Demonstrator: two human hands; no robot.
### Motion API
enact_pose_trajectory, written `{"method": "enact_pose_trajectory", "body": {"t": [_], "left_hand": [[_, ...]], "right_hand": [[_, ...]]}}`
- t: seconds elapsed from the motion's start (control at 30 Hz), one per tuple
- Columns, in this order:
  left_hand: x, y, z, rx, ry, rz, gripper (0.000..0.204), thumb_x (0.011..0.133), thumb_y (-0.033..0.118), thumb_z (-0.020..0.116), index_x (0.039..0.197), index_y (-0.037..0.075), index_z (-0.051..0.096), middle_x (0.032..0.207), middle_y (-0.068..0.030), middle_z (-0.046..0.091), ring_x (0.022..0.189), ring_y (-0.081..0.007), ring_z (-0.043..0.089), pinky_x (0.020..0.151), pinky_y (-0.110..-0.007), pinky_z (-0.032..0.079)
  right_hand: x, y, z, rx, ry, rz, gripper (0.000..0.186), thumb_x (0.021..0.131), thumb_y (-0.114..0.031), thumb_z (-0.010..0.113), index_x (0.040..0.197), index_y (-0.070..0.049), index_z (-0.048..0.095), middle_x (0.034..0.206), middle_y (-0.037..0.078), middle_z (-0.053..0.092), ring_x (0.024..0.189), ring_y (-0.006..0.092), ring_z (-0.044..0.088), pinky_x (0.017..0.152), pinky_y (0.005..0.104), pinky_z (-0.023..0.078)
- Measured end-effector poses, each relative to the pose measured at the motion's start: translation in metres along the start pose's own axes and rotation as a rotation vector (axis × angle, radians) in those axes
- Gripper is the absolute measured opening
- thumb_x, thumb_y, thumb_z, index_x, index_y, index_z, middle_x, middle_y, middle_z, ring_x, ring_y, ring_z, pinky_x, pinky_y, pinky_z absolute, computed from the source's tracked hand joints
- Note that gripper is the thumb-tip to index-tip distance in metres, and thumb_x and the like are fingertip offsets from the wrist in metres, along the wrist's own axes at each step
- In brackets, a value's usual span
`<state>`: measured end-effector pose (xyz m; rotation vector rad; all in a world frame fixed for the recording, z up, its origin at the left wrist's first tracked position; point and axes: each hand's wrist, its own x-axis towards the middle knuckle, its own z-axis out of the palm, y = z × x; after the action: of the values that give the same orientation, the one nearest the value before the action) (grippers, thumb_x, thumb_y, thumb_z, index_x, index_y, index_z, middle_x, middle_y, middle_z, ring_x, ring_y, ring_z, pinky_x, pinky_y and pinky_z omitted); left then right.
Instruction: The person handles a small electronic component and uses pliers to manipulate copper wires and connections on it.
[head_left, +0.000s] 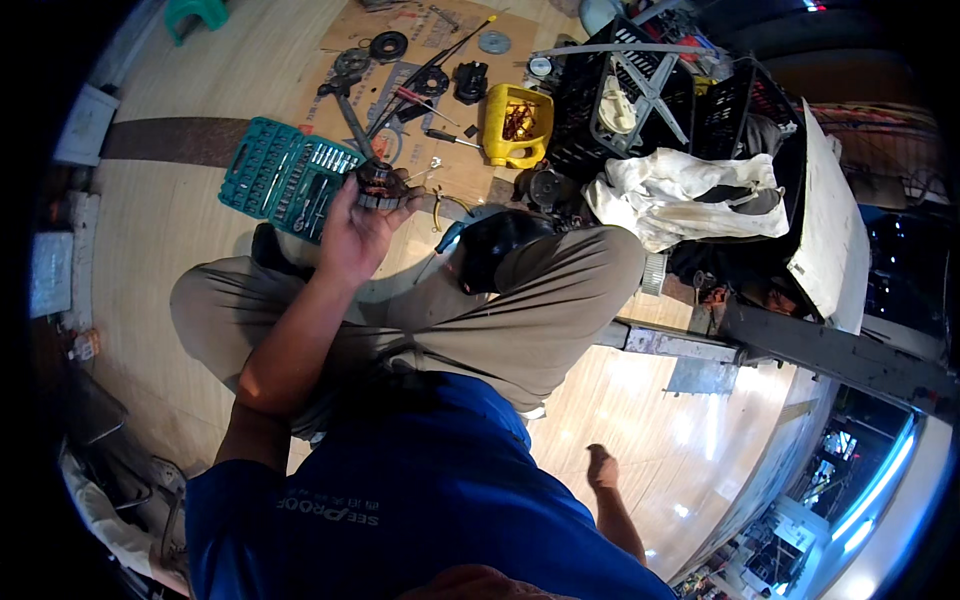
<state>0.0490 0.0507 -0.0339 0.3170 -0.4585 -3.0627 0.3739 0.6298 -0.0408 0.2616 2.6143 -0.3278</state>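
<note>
My left hand (365, 225) is shut on a round, dark metal part (382, 188) with copper-coloured windings and a ridged lower rim, held above the floor in front of me. A teal socket-tool case (270, 170) lies open just left of it. Brown cardboard (330, 95) holds a red-handled screwdriver (415, 98), black round parts (388, 45) and other tools. Yellow-handled pliers (440, 210) lie right of the held part. My right hand (602, 465) is low at the right, over the pale floor; its fingers are too small and dim to make out.
A cut yellow jug (517, 122) of small copper-coloured pieces stands near black crates (570, 90), a white cloth (680, 200) and a white panel (830, 240). A metal beam (780, 345) runs along the right. A green stool (195, 15) is at the top left.
</note>
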Motion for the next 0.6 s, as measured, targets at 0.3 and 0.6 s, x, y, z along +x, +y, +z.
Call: {"method": "enact_pose_trajectory", "body": {"t": [0.3,0.6], "left_hand": [[-0.007,0.001,0.014,-0.019,-0.16,-0.008,0.043,0.098,0.035,0.041,0.124,0.002,0.049,0.124,-0.0206,0.055,0.115,-0.0418,0.052,0.102,-0.052,0.039],[-0.007,0.002,0.006,0.006,-0.179,0.009,0.046,0.097,0.037,0.042,0.13,0.004,0.045,0.128,-0.0204,0.052,0.116,-0.0409,0.051,0.103,-0.053,0.037]], "right_hand": [[-0.001,-0.064,-0.012,1.197,-0.6,0.598,0.042,0.092,-0.022,0.058,0.13,-0.004,0.051,0.116,0.009,0.064,0.11,0.0208,0.057,0.087,0.0284,0.045],[0.103,-0.082,-0.059,0.869,0.254,0.227,0.019,0.093,-0.011,0.052,0.099,0.004,0.06,0.089,0.01,0.064,0.076,0.0171,0.062,0.068,0.0302,0.052]]}}
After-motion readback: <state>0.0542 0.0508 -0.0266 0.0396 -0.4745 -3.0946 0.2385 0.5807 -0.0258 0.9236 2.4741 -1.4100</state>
